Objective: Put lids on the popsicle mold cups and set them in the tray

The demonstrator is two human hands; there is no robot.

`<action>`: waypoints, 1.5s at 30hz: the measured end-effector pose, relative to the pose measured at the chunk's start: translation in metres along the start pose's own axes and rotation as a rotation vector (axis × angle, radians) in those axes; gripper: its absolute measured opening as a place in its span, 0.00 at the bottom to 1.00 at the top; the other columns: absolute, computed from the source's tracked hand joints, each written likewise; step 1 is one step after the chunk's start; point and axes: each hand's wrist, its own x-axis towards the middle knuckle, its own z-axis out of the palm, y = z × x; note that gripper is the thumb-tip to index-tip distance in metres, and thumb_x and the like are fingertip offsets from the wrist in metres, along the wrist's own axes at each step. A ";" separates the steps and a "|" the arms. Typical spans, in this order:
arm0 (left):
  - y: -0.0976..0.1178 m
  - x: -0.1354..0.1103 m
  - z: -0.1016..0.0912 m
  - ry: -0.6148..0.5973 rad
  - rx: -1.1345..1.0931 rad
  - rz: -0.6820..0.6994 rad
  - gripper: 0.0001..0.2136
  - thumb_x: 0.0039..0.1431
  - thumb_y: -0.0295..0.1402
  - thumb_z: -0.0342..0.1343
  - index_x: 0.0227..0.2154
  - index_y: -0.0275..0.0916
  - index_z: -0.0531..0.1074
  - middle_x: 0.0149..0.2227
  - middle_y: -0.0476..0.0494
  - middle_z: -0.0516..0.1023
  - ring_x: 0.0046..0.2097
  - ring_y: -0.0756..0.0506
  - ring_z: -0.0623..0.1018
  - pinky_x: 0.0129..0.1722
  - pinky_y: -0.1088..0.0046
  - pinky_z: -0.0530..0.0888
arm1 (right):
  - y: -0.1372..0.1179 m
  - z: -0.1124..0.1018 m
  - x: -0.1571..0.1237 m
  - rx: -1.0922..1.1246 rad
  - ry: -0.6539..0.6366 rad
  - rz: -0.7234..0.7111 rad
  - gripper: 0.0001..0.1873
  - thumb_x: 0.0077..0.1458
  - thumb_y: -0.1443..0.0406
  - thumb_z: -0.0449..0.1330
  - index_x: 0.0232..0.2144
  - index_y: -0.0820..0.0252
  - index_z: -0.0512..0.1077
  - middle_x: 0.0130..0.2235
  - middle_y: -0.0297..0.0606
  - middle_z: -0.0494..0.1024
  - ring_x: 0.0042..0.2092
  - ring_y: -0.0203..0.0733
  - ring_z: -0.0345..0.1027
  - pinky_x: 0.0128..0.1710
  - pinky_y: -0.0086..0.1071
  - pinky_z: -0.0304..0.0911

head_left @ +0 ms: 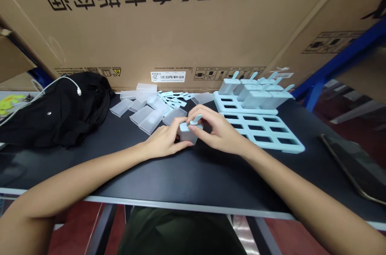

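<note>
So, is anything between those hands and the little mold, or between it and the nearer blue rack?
Nothing visible separates left hand or right hand from the mold; toward the rack, only the right hand lies between.

1 cam, head-worn, 1st-person POV: looks from above the table's (169, 182) near side, facing fwd & tilted down. Pic squeezed in ht by 1/4. Close range: L hand (164, 140) & R hand (221, 130) nr ctr, forearms (90, 172) coming in via the 2 lower corners, wearer's lap (181, 233) at btm. Big carton (120, 42) behind fills the top. Wide FOV; table edge looks bowed.
</note>
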 end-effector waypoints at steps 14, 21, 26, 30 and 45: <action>0.009 0.001 -0.003 -0.072 0.061 0.035 0.32 0.67 0.50 0.62 0.64 0.42 0.56 0.49 0.42 0.85 0.49 0.39 0.86 0.44 0.64 0.80 | 0.009 -0.077 -0.010 -0.459 -0.184 -0.018 0.14 0.64 0.54 0.60 0.47 0.50 0.77 0.42 0.41 0.81 0.42 0.50 0.73 0.42 0.41 0.66; 0.006 0.001 0.001 -0.106 0.158 0.169 0.27 0.69 0.47 0.61 0.61 0.39 0.61 0.49 0.41 0.84 0.53 0.38 0.83 0.48 0.60 0.81 | 0.055 -0.126 -0.011 -0.874 0.053 0.243 0.16 0.60 0.61 0.56 0.48 0.60 0.76 0.46 0.57 0.82 0.45 0.59 0.71 0.48 0.48 0.63; 0.007 0.002 0.001 -0.114 0.171 0.166 0.23 0.69 0.46 0.60 0.59 0.39 0.63 0.49 0.40 0.83 0.52 0.39 0.83 0.48 0.61 0.81 | 0.088 -0.127 -0.006 -0.913 0.046 0.299 0.18 0.60 0.65 0.55 0.51 0.62 0.73 0.45 0.59 0.81 0.48 0.60 0.70 0.49 0.47 0.62; 0.007 0.002 0.000 -0.117 0.177 0.170 0.21 0.70 0.45 0.60 0.57 0.39 0.65 0.48 0.40 0.84 0.52 0.39 0.83 0.47 0.62 0.81 | 0.102 -0.126 -0.006 -0.979 0.071 0.331 0.20 0.62 0.62 0.52 0.53 0.60 0.73 0.51 0.56 0.79 0.52 0.63 0.67 0.48 0.51 0.62; 0.009 0.002 -0.002 -0.118 0.222 0.195 0.12 0.72 0.39 0.55 0.52 0.39 0.68 0.47 0.40 0.83 0.49 0.41 0.82 0.47 0.64 0.81 | 0.090 -0.098 -0.007 -1.209 0.265 0.376 0.25 0.63 0.60 0.51 0.59 0.67 0.66 0.52 0.63 0.74 0.55 0.68 0.62 0.50 0.58 0.57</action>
